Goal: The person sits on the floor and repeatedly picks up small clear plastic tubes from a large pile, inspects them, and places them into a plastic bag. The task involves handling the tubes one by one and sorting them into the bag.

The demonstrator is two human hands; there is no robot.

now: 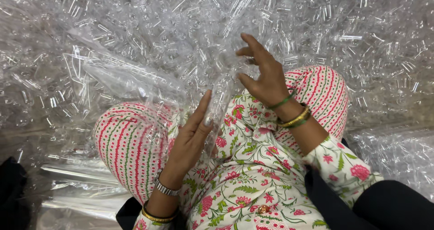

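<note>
The person sits cross-legged, knees in pink-and-green striped trousers [129, 144], with a large sheet of clear bubble-wrap plastic film [135, 81] draped over the lap and spreading out on every side. Relative to that sheet, the left hand [192, 133] lies flat against its lower fold, just above the left knee, fingers straight and together, palm pressing the film rather than gripping it. The right hand [262, 74] is raised at the sheet's middle, fingers spread wide and curled, fingertips touching or just catching the film; whether it truly pinches a layer cannot be told through the glare. Beneath the sheet's near edge shows a white floral-print tunic [244, 176]. Both wrists carry gold and green bangles [294, 117].

Judged from this, the handling goes best if the flat hand anchors the fold while the spread one gathers a single layer, since clear film clings, slides and hides its own edges. Slow, even pulls should keep creases out.
</note>
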